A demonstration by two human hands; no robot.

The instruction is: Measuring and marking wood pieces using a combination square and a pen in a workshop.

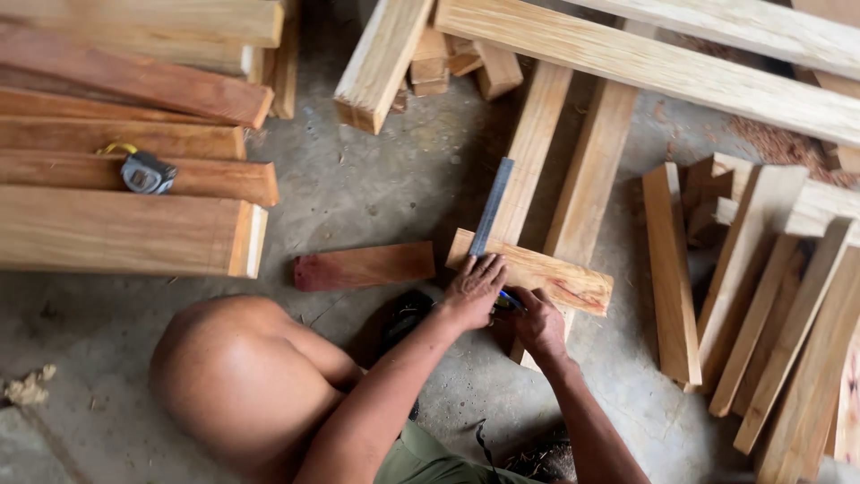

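Wood block [537, 278] lies flat across two long planks [573, 170] on the concrete floor [376, 188], just in front of the person's knee [237, 376]. A steel square [491, 208] rests on the block's left end, blade running up and away along the left plank. Left hand [472, 289] presses down on the square where it meets the block, fingers spread and flat. Right hand [539, 321] sits at the block's near edge, fingers pinched on a blue pencil [509, 299] w/ tip near the square. Judging by that, marking is under way; whether a line is drawn yet can't be told, hands cover the spot. No cut shows in the block.

Around: a reddish offcut [363, 266] just left of the block, apart from it. Stacked boards [125, 179] at far left w/ a tape measure [145, 172] on top. More short lengths [770, 305] fanned out at right, well apart. Sawdust [770, 139] upper right. Nothing blocks the hands; the long planks underneath keep the block off the floor.
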